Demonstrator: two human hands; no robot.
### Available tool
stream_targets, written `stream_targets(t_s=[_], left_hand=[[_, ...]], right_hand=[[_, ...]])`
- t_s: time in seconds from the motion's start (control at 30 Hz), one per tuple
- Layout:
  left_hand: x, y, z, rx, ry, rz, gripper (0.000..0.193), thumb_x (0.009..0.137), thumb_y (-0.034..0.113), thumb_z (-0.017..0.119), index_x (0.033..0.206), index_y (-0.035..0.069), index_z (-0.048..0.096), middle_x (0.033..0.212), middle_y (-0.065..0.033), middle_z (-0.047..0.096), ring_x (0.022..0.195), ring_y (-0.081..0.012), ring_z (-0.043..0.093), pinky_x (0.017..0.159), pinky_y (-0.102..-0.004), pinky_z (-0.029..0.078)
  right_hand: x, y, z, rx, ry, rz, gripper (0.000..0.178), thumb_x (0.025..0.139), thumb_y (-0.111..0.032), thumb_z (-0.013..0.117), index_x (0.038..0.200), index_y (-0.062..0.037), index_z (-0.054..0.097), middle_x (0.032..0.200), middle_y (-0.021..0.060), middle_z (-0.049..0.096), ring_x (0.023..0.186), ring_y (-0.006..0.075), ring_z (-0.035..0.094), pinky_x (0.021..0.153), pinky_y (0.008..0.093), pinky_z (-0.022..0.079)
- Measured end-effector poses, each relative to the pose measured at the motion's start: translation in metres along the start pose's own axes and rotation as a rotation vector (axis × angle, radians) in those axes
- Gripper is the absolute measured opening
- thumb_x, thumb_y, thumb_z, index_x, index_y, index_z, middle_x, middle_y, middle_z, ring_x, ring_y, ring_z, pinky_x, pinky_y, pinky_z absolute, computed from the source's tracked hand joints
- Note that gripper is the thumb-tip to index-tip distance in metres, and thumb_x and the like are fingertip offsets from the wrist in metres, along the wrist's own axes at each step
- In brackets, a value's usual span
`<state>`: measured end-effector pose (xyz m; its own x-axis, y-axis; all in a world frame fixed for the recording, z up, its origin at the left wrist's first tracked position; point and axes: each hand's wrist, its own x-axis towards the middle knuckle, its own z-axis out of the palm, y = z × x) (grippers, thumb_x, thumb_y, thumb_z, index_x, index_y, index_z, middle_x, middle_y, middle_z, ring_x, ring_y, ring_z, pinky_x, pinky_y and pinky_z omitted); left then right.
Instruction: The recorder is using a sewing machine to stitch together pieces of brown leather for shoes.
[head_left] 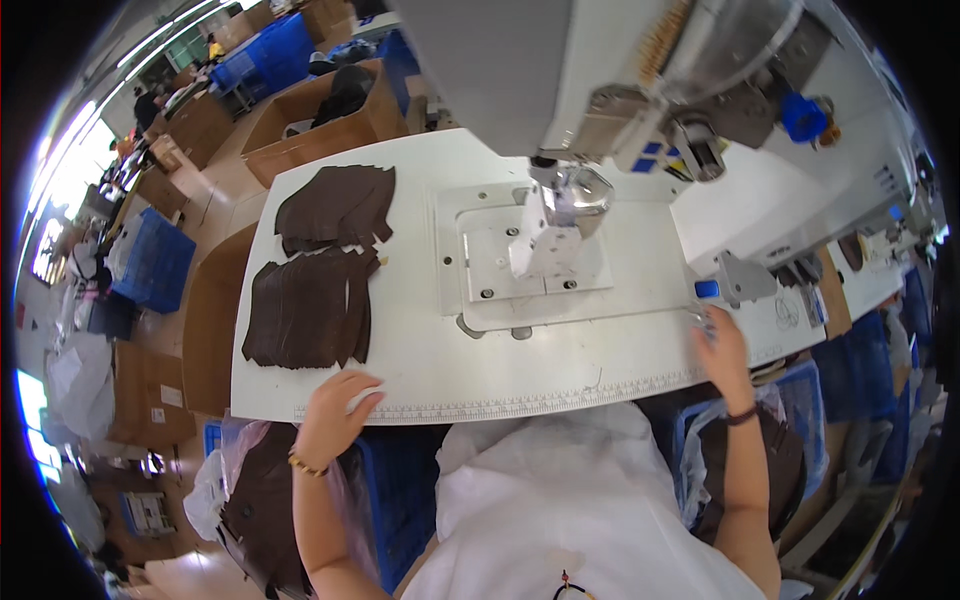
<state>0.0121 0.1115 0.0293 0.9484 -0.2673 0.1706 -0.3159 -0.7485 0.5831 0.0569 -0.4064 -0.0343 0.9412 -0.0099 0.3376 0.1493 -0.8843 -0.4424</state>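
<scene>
- One cardboard box (150, 390) on the floor, far left.
- One bundle of dark brown pieces (262, 515) in clear plastic below the table's left end; number of pieces not countable.
- Two piles on the left of one white table (420, 365): the lower brown stack (305, 312) nearer the person, the upper brown stack (337, 207) just beyond it. Layers overlap, count uncertain.
- Left hand (335, 412), one beaded bracelet (307, 466) at its wrist: thumb and fingers apart, nothing held, at the front edge just below the lower brown stack. Contact with the table: cannot tell.
- One blue crate (395, 500) under the table, right of the left forearm.
- One printed ruler scale (520, 404) along the front edge.
- One grey-white machine (500, 70), its head over the table's middle.
- Right hand (724, 355), one dark wristband (742, 415): fingers bent at one small metallic object (701, 317), blurred; whether they close on it, cannot tell.
- One loose thread tangle (787, 311) at the table's right end.
</scene>
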Motion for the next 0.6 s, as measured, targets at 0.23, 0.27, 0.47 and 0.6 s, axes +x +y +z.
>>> stream_targets(t_s=[0.23,0.27,0.47,0.6], left_hand=[[0.087,0.065,0.057,-0.131,-0.189,0.443,0.016,0.081,0.014,0.064,0.090,0.001,0.064,0.090,-0.0116,0.064,0.084,-0.0296,0.060,0.075,-0.0362,0.048],[0.090,0.071,0.061,-0.106,-0.200,0.526,0.017,0.082,0.016,0.064,0.091,0.002,0.064,0.090,-0.0115,0.064,0.084,-0.0292,0.060,0.075,-0.0363,0.048],[0.089,0.079,0.080,-0.129,-0.457,0.525,0.023,0.084,0.021,0.062,0.095,0.001,0.063,0.092,-0.0131,0.063,0.086,-0.0294,0.059,0.077,-0.0359,0.047],[0.105,0.088,0.092,-0.126,-0.500,0.551,0.019,0.080,0.015,0.064,0.095,0.002,0.063,0.090,-0.0136,0.063,0.084,-0.0312,0.059,0.075,-0.0381,0.047]], right_hand=[[-0.008,0.098,-0.042,-0.427,0.137,-0.084,0.038,0.081,-0.008,0.061,0.117,-0.0026,0.052,0.105,0.0198,0.055,0.099,0.0377,0.051,0.084,0.0421,0.042],[-0.012,0.093,-0.052,-0.429,0.140,-0.078,0.038,0.081,-0.008,0.061,0.117,-0.0026,0.052,0.105,0.0198,0.055,0.099,0.0377,0.051,0.084,0.0421,0.042],[-0.094,0.124,-0.129,-0.216,0.413,0.520,0.016,0.086,-0.014,0.060,0.094,0.0004,0.063,0.075,0.0121,0.062,0.069,0.0182,0.060,0.060,0.0287,0.046],[-0.225,0.214,-0.136,-0.724,0.310,0.880,0.041,0.086,-0.042,0.056,0.099,-0.0036,0.065,0.087,0.0169,0.066,0.085,0.0324,0.064,0.073,0.0384,0.049]])
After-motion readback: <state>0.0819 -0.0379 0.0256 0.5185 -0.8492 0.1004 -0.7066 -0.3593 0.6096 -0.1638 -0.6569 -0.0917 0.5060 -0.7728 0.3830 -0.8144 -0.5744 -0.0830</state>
